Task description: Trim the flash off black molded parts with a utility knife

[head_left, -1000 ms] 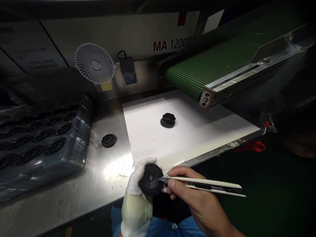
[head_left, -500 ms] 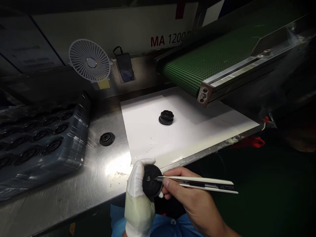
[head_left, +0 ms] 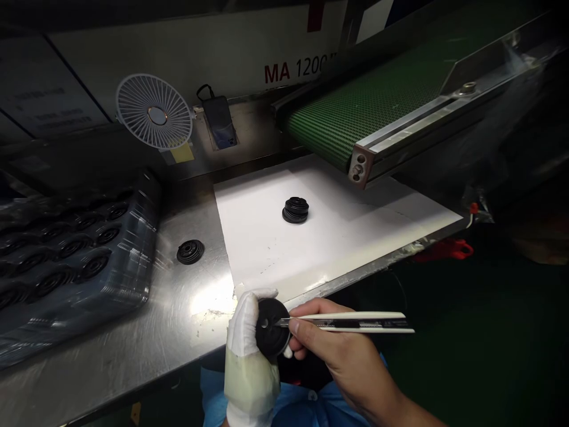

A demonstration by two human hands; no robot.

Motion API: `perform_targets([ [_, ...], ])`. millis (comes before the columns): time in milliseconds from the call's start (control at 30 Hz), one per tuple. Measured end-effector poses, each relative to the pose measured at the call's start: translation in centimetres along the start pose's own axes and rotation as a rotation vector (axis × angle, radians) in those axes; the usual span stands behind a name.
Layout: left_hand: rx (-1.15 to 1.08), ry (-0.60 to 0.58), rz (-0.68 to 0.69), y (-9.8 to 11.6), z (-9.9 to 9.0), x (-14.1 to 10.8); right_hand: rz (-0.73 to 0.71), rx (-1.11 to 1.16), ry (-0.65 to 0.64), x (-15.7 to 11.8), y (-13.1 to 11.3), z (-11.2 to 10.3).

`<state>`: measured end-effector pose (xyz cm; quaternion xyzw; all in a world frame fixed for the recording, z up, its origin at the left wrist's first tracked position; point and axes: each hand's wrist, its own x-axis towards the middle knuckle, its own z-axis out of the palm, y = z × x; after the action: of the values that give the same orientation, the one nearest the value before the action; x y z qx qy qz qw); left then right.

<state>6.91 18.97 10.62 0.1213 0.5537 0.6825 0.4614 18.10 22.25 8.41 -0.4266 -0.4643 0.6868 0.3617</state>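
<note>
In a white glove, my left hand (head_left: 251, 350) is closed around a round black disc-shaped part (head_left: 271, 335) with a small hole near its middle. My bare right hand (head_left: 338, 350) grips a utility knife (head_left: 360, 322) with a white handle, and its blade tip is at the face of the disc. Whether the blade touches the surface I cannot tell. Beyond my hands, a small stack of black ribbed round parts (head_left: 295, 211) sits on a white sheet (head_left: 253, 237). A single black ribbed part (head_left: 190, 252) lies on the metal table to the left.
On the left stands a stack of clear plastic trays (head_left: 128, 261) holding several black parts. A green conveyor belt (head_left: 329, 130) overhangs the sheet at right. Behind are a white fan (head_left: 155, 112) and a phone (head_left: 220, 121). The metal table (head_left: 173, 320) has a front edge near me.
The knife handle has turned slightly toward level, its rear end rising. The disc stays in my left hand. The whole view has shifted a little.
</note>
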Motion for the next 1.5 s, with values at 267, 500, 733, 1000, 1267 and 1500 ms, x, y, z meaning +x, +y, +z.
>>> perform_targets([
  [267,0.201,0.049,0.195,0.7,0.4,0.1,-0.04,0.113,0.055,-0.3,0.3,0.6],
  [500,0.271,0.074,0.275,0.7,0.5,0.0,-0.016,0.048,0.037,-0.2,-0.2,0.5],
  [733,0.244,0.048,0.239,0.5,0.3,0.1,-0.029,0.115,0.066,-0.4,0.3,0.6],
  [1000,0.261,0.054,0.242,-0.1,0.0,0.3,-0.038,0.063,0.037,-0.1,0.5,0.5],
  [1267,0.324,0.041,0.282,-0.8,-0.4,0.3,-0.032,0.045,0.045,-0.3,0.6,0.4],
  [1500,0.245,0.057,0.24,-0.4,-0.2,0.2,-0.02,0.094,0.013,-0.2,0.7,0.4],
])
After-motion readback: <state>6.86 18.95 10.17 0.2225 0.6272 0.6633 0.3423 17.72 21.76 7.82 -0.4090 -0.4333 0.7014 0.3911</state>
